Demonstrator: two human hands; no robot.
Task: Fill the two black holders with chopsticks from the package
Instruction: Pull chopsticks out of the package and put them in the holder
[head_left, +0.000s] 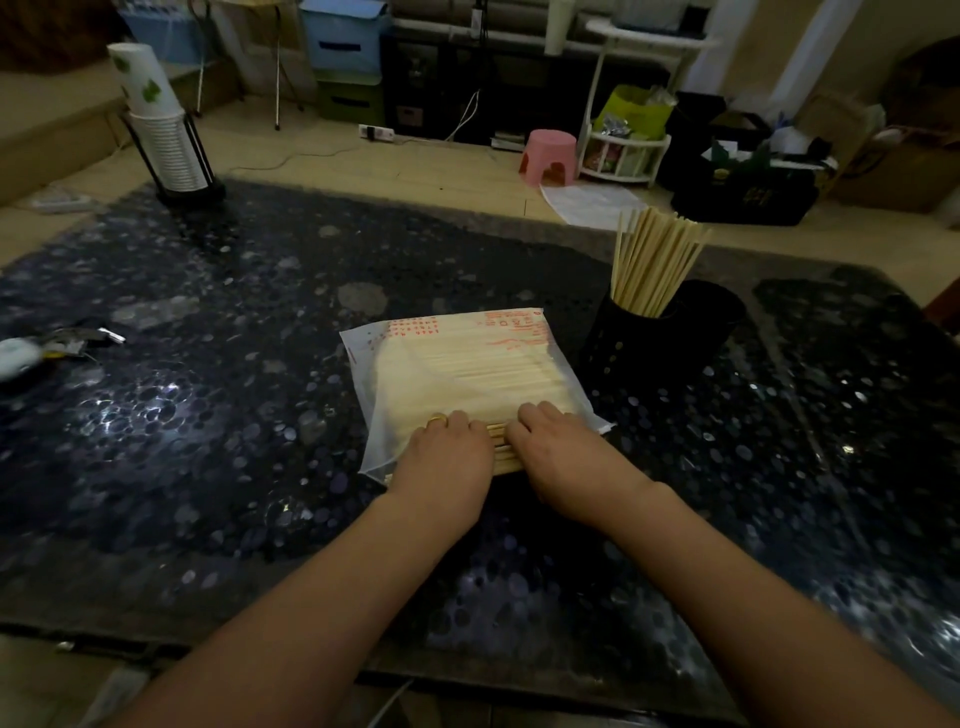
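Chopsticks (503, 448) poke from the near open end of the one package (462, 379) mid-table, my left hand (448, 453) and right hand (561, 453) both curled down onto them, gathering a batch. Next, I judge, lift that bundle rightward into the two black holders: one (623, 348) already holds sticks, the other (711, 317) looks empty.

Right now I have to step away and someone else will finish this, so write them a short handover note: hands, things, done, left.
Left hand and right hand: both rest on the near, open end of the package, fingers curled over the chopstick ends sticking out; whether either has a grip is unclear.
Package: flat on the table, still quite full.
Holders: left holder has a bunch standing in it; right holder, just behind, shows none.
Left: pull more chopsticks, top up the left holder, fill the right holder.
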